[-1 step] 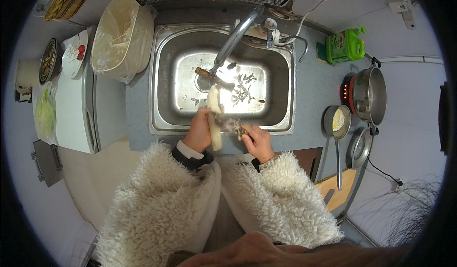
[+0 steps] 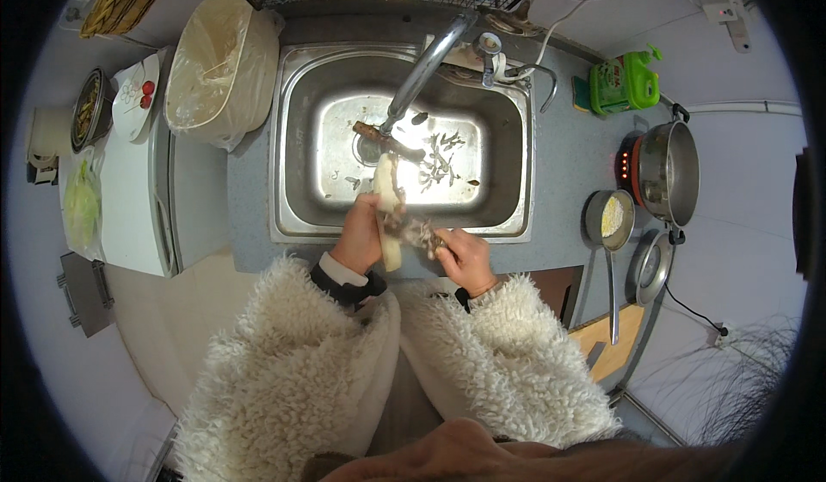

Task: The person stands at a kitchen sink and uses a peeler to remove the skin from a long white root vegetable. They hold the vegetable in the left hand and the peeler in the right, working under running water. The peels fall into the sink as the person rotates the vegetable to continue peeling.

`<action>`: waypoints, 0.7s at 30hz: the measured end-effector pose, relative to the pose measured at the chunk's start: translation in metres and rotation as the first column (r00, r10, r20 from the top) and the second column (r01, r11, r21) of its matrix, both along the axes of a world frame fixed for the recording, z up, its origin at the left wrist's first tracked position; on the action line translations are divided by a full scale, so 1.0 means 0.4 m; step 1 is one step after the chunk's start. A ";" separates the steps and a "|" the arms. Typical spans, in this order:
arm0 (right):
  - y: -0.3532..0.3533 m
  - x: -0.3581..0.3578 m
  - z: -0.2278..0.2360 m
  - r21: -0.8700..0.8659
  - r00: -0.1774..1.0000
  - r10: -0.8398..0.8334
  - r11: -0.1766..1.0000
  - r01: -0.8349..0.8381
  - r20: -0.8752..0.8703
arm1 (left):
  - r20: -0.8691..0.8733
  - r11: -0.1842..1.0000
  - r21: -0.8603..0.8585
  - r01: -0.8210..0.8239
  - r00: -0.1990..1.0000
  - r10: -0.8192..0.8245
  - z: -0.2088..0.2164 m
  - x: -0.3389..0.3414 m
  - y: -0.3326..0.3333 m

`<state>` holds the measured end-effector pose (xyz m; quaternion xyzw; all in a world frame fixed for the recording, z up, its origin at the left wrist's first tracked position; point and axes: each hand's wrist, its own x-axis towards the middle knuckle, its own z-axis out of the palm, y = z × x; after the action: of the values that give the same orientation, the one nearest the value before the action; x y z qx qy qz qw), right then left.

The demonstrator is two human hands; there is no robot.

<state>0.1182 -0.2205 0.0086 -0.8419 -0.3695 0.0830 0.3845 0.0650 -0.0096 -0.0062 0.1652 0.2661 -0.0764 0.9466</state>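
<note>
My left hand (image 2: 358, 234) is closed around a long, pale, peeled root (image 2: 387, 179), held over the sink's front rim. In my right hand (image 2: 467, 258) is what looks like a peeler (image 2: 419, 232), blurred and clogged with greyish-brown peel. Its head meets the root just beside my left fingers. Below, in the steel sink (image 2: 292, 155), a brown unpeeled root (image 2: 371, 131) lies under the faucet. Dark peel strips (image 2: 440, 164) are scattered over the basin floor to its right.
A chrome faucet (image 2: 430, 61) reaches over the basin. To the left stands a bag-lined bin (image 2: 219, 69) near a white cabinet (image 2: 133, 198). On the right are a steel pot (image 2: 669, 172) by a lit red display, a small pan (image 2: 609, 220) and a green jug (image 2: 624, 84).
The peeler's head has shifted slightly against the root, and a brown patch shows there now. Both hands stay almost where they were.
</note>
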 end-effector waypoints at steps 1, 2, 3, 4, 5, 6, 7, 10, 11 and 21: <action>-0.001 -0.006 0.006 -0.008 0.999 0.030 1.000 -0.030 0.013 | 0.014 1.000 -0.016 0.000 1.000 0.001 -0.005 -0.003 0.005; -0.001 -0.012 0.011 0.002 0.998 0.055 0.998 -0.055 0.034 | 0.116 0.990 -0.133 0.050 0.993 -0.034 -0.011 -0.002 0.015; -0.001 -0.017 0.016 0.009 0.996 0.082 0.997 -0.082 0.045 | 0.112 0.986 -0.158 0.046 0.993 -0.028 -0.016 -0.002 0.015; 0.000 -0.020 0.020 -0.025 0.995 0.098 0.995 -0.098 0.035 | 0.109 0.982 -0.183 0.043 0.994 -0.023 -0.020 -0.002 0.015; 0.000 -0.023 0.024 -0.023 0.994 0.102 0.995 -0.101 0.043 | 0.103 0.977 -0.209 0.043 0.994 -0.022 -0.022 -0.001 0.013; 0.001 -0.025 0.028 -0.036 0.994 0.104 0.994 -0.103 0.034 | 0.088 0.979 -0.201 0.035 0.996 -0.018 -0.024 -0.001 0.011; 0.003 -0.026 0.031 -0.046 0.994 0.105 0.993 -0.104 0.017 | 0.070 0.980 -0.194 0.032 0.997 -0.018 -0.025 -0.001 0.008; 0.008 -0.026 0.036 -0.044 0.994 0.107 0.993 -0.106 0.010 | 0.030 0.986 -0.168 0.015 1.000 -0.010 -0.027 -0.004 0.002; 0.009 -0.025 0.037 -0.033 0.993 0.112 0.993 -0.111 0.028 | 0.019 0.987 -0.158 0.009 1.000 -0.006 -0.027 -0.006 0.001; 0.006 -0.008 0.008 -0.041 0.994 0.046 0.998 -0.042 0.097 | 0.016 0.995 -0.087 -0.055 0.998 0.057 -0.007 -0.016 -0.012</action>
<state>0.1152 -0.2180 0.0119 -0.8439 -0.4046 0.0574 0.3476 0.0587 -0.0143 -0.0088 0.1171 0.2583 -0.0598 0.9571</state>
